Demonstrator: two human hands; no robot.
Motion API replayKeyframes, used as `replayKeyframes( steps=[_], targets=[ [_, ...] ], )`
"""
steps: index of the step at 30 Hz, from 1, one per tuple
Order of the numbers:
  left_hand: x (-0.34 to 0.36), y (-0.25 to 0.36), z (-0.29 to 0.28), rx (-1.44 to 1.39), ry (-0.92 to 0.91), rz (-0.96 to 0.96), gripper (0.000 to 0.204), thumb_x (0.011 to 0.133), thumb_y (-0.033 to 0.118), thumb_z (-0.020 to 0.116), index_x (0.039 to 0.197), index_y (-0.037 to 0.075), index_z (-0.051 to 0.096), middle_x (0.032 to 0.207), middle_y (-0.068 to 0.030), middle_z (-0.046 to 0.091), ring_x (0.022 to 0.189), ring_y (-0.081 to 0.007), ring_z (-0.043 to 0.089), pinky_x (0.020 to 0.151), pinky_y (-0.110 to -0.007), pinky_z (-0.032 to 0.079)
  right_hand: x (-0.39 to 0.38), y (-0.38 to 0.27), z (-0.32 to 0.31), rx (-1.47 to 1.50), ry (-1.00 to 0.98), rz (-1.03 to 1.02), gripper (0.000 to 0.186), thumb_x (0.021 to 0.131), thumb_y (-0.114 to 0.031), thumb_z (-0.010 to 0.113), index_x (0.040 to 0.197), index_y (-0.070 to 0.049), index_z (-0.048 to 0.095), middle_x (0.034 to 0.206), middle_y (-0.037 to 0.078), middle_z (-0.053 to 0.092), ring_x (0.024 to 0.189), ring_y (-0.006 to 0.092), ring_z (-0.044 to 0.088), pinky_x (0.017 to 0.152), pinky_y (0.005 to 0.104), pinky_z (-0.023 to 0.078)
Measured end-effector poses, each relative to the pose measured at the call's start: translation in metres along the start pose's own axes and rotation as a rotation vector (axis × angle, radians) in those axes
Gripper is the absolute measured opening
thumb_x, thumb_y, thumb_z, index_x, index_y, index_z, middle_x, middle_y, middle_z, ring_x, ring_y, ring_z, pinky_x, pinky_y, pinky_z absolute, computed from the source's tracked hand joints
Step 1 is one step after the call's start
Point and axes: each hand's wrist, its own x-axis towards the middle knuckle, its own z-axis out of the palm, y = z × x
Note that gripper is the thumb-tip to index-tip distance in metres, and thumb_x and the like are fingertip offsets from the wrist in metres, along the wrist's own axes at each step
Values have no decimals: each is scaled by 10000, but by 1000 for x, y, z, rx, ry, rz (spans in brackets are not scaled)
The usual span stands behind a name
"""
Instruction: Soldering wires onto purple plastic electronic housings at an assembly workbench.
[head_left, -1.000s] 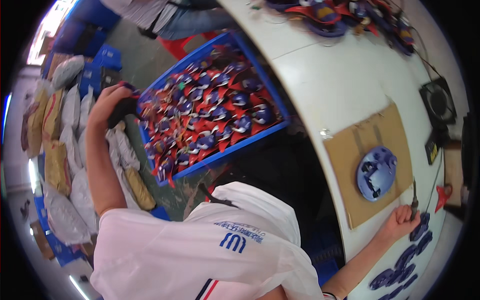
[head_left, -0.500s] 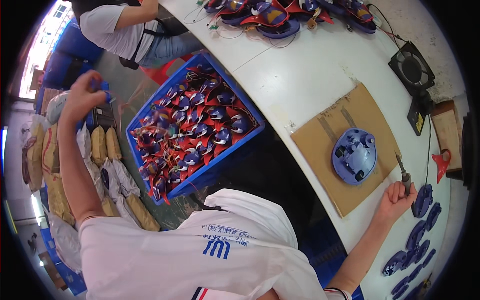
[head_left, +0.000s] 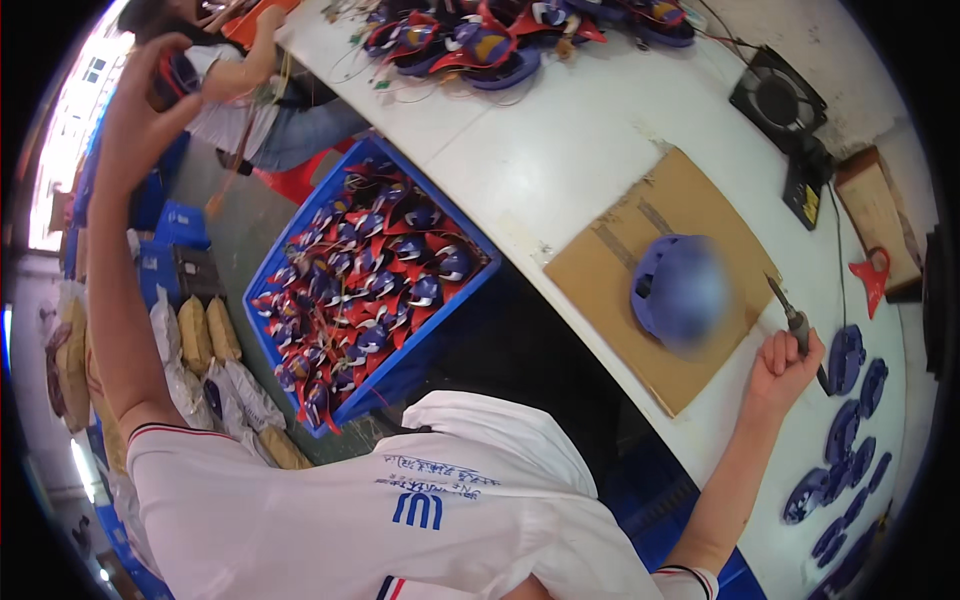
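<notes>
Gripping dark slim hand tool (head_left: 797, 330), right hand (head_left: 783, 362) rests on white desk (head_left: 560, 150) at edge of cardboard sheet (head_left: 610, 265); tool tip points toward blue domed shell (head_left: 682, 292) (blurred) on cardboard. Left hand (head_left: 140, 105) raised high, fingers curled around small dark part (head_left: 172, 78), above blue crate (head_left: 300, 255) of red-blue parts on floor.

Single head-worn fisheye view, steeply downward over the wearer's shoulders onto white table (head_left: 560, 150) and blue crate (head_left: 375, 300).
</notes>
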Motion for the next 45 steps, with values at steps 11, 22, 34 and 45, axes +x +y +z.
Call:
replayKeyframes(
  steps=[11, 22, 34, 45],
  targets=[
    [126, 196, 88, -659, -42, -87, 508, 699, 144, 735, 1128, -13, 514, 839, -118, 590, 632, -157, 577, 546, -191, 482, -1, -9, 1, 27, 47, -101, 240, 857, -170, 487, 946, 30, 587, 471, -55, 341, 357, 35, 226, 342, 175, 162],
    [68, 180, 254, -152, 27, 404, 583, 604, -75, 594, 1148, 133, 567, 1078, -88, 554, 907, -263, 511, 891, -328, 393, -1, -25, -6, 44, -86, -106, 298, 856, -190, 474, 976, 47, 607, 467, -41, 362, 335, 44, 221, 329, 177, 147],
    [-54, 201, 201, -546, 37, 400, 284, 634, -31, 624, 858, 135, 678, 1077, -13, 587, 970, -219, 531, 855, -320, 412, 0, -18, -7, -1, -175, -87, 318, 870, -181, 451, 1007, 64, 599, 468, -37, 379, 336, 39, 219, 325, 172, 155],
    [-98, 240, 223, -882, -5, 741, 172, 724, 66, 669, 896, 61, 668, 1033, -79, 625, 909, -214, 586, 785, -316, 474, -17, -4, 14, -76, -241, 25, 317, 890, -168, 430, 1039, 68, 580, 461, -38, 347, 331, 40, 211, 321, 175, 150]
  ],
)
